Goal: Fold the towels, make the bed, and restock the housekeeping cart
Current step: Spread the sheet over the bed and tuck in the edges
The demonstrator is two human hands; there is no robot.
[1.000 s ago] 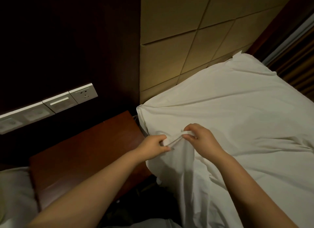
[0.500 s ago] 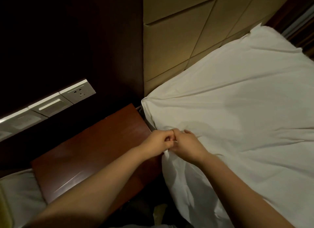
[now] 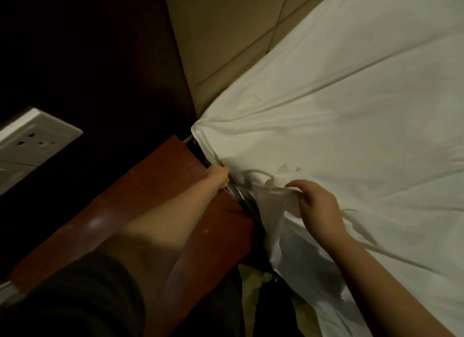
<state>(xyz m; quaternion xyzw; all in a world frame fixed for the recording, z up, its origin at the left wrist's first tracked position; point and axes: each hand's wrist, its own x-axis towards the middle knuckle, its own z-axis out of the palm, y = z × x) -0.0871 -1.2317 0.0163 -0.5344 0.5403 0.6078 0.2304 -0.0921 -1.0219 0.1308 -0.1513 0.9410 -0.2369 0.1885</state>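
A moment ago both my hands met at the edge of the white cotton bed sheet (image 3: 351, 110), which lies spread over the bed. Now they have parted. My left hand (image 3: 217, 176) has pushed into the gap beside the reddish-brown wooden nightstand (image 3: 155, 198), and I cannot tell its grip because the fingers are hidden. My right hand (image 3: 319, 206) pinches bunched slack. I judge the corner tuck begun.
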